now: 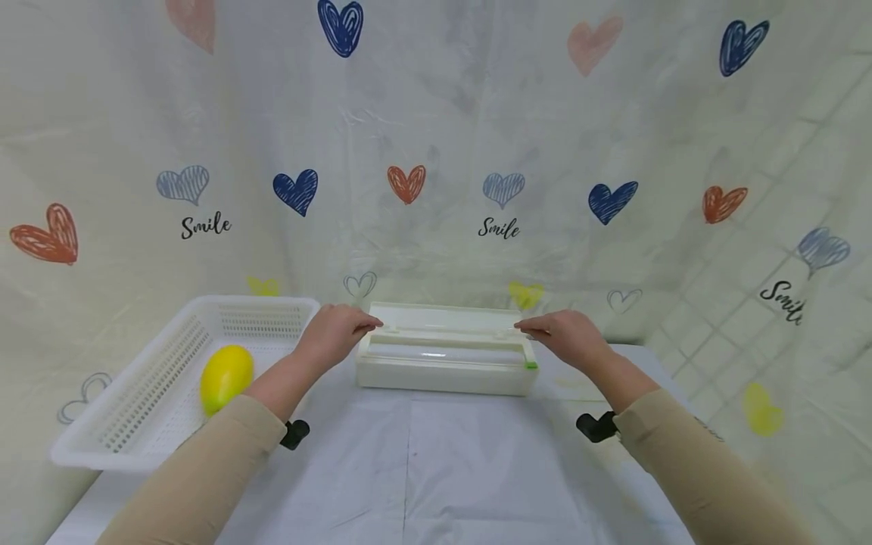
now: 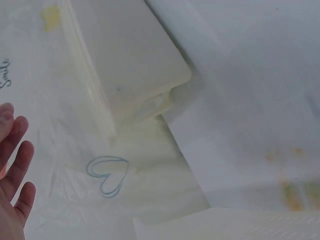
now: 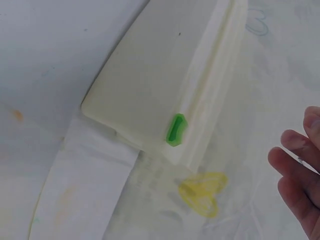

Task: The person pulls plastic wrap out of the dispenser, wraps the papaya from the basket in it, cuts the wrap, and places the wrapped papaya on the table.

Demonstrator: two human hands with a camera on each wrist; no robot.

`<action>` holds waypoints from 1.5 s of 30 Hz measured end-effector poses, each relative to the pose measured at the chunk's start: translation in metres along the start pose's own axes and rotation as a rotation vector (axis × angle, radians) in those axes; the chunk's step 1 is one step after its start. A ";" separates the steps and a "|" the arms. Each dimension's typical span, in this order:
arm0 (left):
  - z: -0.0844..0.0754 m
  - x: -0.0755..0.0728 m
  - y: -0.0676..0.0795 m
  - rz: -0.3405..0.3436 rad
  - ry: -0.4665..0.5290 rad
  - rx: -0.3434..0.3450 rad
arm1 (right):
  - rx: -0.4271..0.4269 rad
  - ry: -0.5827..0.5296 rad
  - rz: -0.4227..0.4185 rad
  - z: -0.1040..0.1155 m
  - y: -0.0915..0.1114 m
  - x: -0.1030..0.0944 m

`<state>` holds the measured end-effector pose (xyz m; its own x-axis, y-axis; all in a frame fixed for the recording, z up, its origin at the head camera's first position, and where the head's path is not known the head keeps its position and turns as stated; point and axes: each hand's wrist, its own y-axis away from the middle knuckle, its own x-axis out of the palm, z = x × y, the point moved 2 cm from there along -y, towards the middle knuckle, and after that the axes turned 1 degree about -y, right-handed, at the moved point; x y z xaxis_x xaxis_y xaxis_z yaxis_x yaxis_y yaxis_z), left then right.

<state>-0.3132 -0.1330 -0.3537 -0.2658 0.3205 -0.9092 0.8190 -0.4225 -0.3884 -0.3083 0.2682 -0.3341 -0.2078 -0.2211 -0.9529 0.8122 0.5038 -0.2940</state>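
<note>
A white plastic wrap dispenser (image 1: 443, 378) stands on the table with its lid (image 1: 443, 316) raised at the back. The shiny roll of plastic wrap (image 1: 443, 353) shows in its long opening. At the lid's left end, my left hand (image 1: 334, 333) pinches the clear wrap's edge between thumb and fingers. My right hand (image 1: 565, 337) pinches at the opposite end, level with the left. The film between them is nearly invisible. A green piece (image 3: 176, 130) sits at the dispenser's right front corner. In the left wrist view, the left hand's lower fingers (image 2: 22, 162) spread apart.
To the left stands a white perforated basket (image 1: 129, 378) with a yellow, mango-like fruit (image 1: 227, 378) inside. A pale cloth (image 1: 409, 469) covers the table. Behind it hangs a curtain (image 1: 436, 113) printed with hearts.
</note>
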 end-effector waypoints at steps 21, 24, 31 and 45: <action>-0.009 -0.030 -0.003 -0.094 -0.007 -0.001 | -0.090 0.072 -0.136 0.005 -0.001 -0.029; -0.011 -0.034 -0.004 -0.094 -0.004 -0.003 | -0.108 0.072 -0.176 0.006 0.000 -0.033; -0.016 -0.045 -0.004 -0.137 0.000 0.054 | -0.123 0.051 -0.219 0.005 0.002 -0.042; -0.024 -0.064 -0.003 -0.241 0.014 0.100 | -0.234 0.074 -0.331 0.016 0.008 -0.066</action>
<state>-0.2867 -0.1320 -0.2907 -0.4396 0.4331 -0.7869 0.6784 -0.4140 -0.6069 -0.2793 0.2741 -0.2721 -0.4826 -0.3470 -0.8042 0.5508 0.5936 -0.5867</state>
